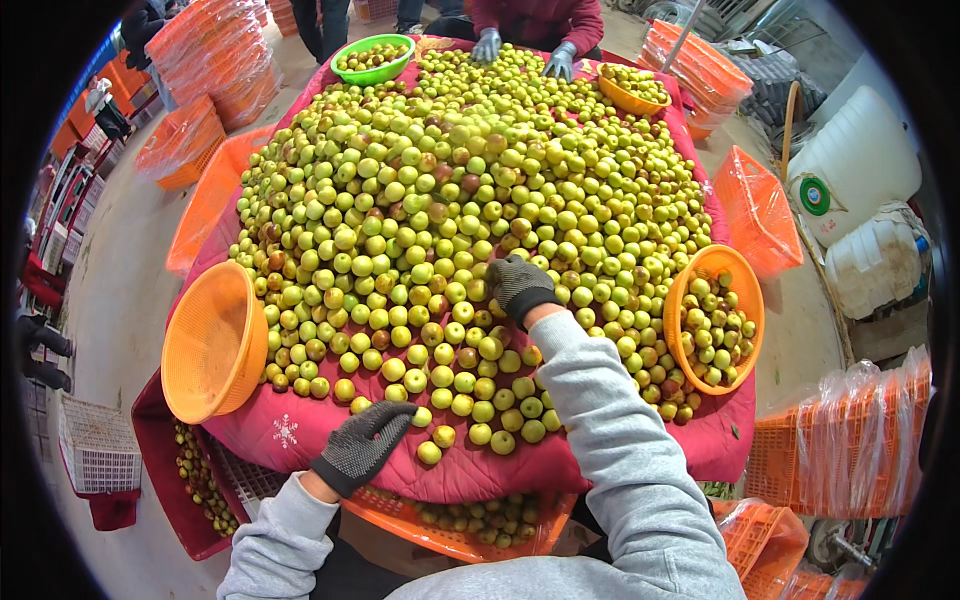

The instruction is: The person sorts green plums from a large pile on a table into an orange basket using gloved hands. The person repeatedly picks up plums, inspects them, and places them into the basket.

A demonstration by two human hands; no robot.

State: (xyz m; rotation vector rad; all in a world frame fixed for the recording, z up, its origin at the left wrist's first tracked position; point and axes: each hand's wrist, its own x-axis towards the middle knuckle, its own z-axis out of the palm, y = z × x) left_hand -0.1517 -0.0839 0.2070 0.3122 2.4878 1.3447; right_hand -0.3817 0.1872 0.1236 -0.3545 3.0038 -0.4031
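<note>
Green and reddish-brown jujubes [405,225] lie heaped on a table covered with a red quilted cloth [315,431]. My right hand [521,285], in a grey dotted glove, reaches into the middle of the pile; its fingertips touch the fruit, and whether they grip one is hidden. My left hand [364,442], gloved alike, rests at the near edge of the cloth, its fingertips beside a single green jujube [421,417]. Whether it holds anything cannot be seen. An orange plastic basket [202,345] with no fruit visible inside leans at the left edge. Another orange basket [752,300] at the right holds browner jujubes.
Across the table, a person's gloved hands [486,46] touch the fruit, between a green basket [375,73] and a small orange basket [637,105]. An orange crate [450,536] with jujubes sits below the near edge. Wrapped orange crates [840,450] stand at the right.
</note>
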